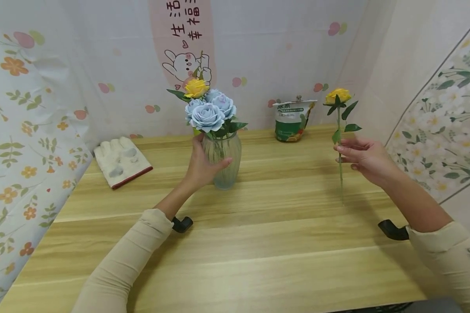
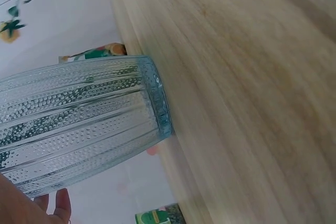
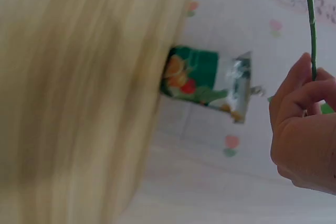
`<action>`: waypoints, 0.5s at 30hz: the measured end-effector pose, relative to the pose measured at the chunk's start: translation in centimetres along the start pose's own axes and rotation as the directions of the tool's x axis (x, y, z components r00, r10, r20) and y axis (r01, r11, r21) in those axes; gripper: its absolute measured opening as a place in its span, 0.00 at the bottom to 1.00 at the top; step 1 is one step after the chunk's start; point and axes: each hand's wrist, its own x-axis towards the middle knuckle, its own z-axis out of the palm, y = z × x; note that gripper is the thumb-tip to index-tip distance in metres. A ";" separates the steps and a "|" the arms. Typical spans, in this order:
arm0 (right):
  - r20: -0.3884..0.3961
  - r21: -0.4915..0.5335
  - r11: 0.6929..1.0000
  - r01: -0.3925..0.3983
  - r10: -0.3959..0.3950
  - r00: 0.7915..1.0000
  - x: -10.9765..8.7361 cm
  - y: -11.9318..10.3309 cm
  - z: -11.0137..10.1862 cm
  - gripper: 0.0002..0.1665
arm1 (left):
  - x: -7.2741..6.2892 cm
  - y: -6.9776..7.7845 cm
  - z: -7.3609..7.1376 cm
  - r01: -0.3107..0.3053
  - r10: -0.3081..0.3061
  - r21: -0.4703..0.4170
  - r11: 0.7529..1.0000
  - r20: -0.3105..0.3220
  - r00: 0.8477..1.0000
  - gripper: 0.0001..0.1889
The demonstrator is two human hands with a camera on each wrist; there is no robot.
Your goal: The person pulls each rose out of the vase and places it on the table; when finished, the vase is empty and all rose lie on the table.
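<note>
A ribbed clear glass vase (image 1: 226, 179) stands on the wooden table, holding pale blue roses (image 1: 208, 117) and a yellow rose (image 1: 196, 88). My left hand (image 1: 203, 164) grips the vase at its left side, thumb across the front; the other fingers are partly hidden behind it. In the left wrist view, the vase's base (image 2: 156, 98) meets the tabletop. Off to the right, my right hand (image 1: 367, 160) pinches a second yellow rose (image 1: 338, 96) by its green stem (image 3: 311, 19). That flower is upright, its bloom above the hand and the stem hanging below.
A green and white pouch (image 1: 291, 121) with a clip on top stands near the back wall. A white work glove (image 1: 121, 161) lies at the back left. Black curved pieces (image 1: 182, 224) (image 1: 393, 230) show beside both wrists. Patterned curtains (image 1: 117, 65) enclose the table.
</note>
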 end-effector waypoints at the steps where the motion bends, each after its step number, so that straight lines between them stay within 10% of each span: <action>1: 0.010 -0.011 1.000 -0.023 0.024 1.000 0.1 0.2 -0.7 0.08 | 0.0 0.0 0.1 -0.003 0.003 -0.002 1.000 0.001 1.000 0.54; 15: 0.150 0.064 0.980 -0.186 0.175 0.973 1.3 4.1 -6.5 0.16 | -0.1 0.2 0.4 0.011 -0.011 -0.013 1.000 -0.013 1.000 0.53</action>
